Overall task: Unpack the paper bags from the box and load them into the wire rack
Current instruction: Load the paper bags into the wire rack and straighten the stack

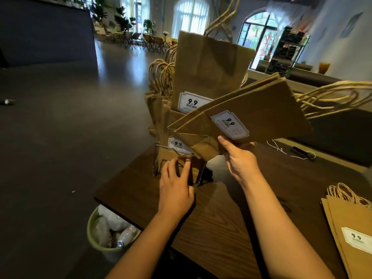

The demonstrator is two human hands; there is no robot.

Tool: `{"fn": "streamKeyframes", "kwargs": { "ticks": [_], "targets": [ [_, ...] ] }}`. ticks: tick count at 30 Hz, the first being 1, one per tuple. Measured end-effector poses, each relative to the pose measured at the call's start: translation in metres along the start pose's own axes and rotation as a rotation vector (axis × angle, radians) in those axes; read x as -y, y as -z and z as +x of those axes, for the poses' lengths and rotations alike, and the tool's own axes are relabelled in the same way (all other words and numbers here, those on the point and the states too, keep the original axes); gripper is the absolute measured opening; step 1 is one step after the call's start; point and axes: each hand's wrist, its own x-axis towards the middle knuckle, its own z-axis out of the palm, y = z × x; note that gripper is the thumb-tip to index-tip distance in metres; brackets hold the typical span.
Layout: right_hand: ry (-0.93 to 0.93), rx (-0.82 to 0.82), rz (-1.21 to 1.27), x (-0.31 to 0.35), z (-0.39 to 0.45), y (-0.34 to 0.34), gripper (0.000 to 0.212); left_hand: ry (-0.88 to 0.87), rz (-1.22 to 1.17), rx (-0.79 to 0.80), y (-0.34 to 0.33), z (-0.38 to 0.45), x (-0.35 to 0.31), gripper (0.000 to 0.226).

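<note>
- Right hand (pixel 239 158) grips a small bundle of flat brown paper bags (pixel 255 115) near the folded bottoms, thumb on the near face just under a white "9.9" label (pixel 230 124), fingers curled behind. The bundle is tilted, with its bottom end over the rack and its twisted paper handles (pixel 330 99) trailing off to the right.
- Left hand (pixel 176 186) rests on the front of the wire rack (pixel 177 153); its fingers are spread slightly and curl over the lowest bags there, though whether they actually pinch one I cannot tell.
- Wire rack stands near the far left corner of the wooden table (pixel 217 222) and already holds many bags upright, stepped in rows; the tallest bag (pixel 209 67) stands at the back, and more handles (pixel 161 71) show to its left.
- Stack of flat bags (pixel 350 234) lies at the table's right edge, well apart from the rack, its handles pointing away from the camera.
- White string (pixel 281 151) and a small dark object (pixel 300 151) lie on the table beyond the right hand.
- Green waste bin (pixel 94 244) with a plastic bottle inside sits on the floor below the table's left corner.
- Box is not visible in this view.
</note>
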Motion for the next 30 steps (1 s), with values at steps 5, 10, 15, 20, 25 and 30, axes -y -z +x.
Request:
{"fn": "streamKeyframes", "kwargs": {
  "ticks": [5, 10, 15, 20, 25, 30],
  "targets": [
    [0.062, 0.031, 0.148, 0.014, 0.007, -0.012, 0.027, 0.005, -0.041, -0.008, -0.002, 0.001, 0.002, 0.084],
    [0.064, 0.045, -0.216, 0.0, 0.02, -0.002, 0.06, 0.013, -0.095, -0.034, -0.003, 0.001, 0.004, 0.077],
    [0.173, 0.048, -0.556, -0.037, 0.021, 0.006, 0.008, 0.065, -0.284, -0.235, 0.0, 0.003, 0.004, 0.038],
    [0.011, 0.018, -0.551, -0.064, 0.018, 0.012, 0.081, 0.161, -0.432, -0.29, 0.004, 0.001, 0.01, 0.035],
    [-0.072, 0.084, -0.488, -0.069, 0.022, 0.014, 0.078, 0.17, -0.457, -0.293, 0.004, 0.002, 0.009, 0.044],
    [0.089, 0.007, -0.631, -0.057, 0.012, 0.011, 0.029, 0.171, -0.461, -0.308, 0.005, 0.001, 0.009, 0.054]
  ]
}}
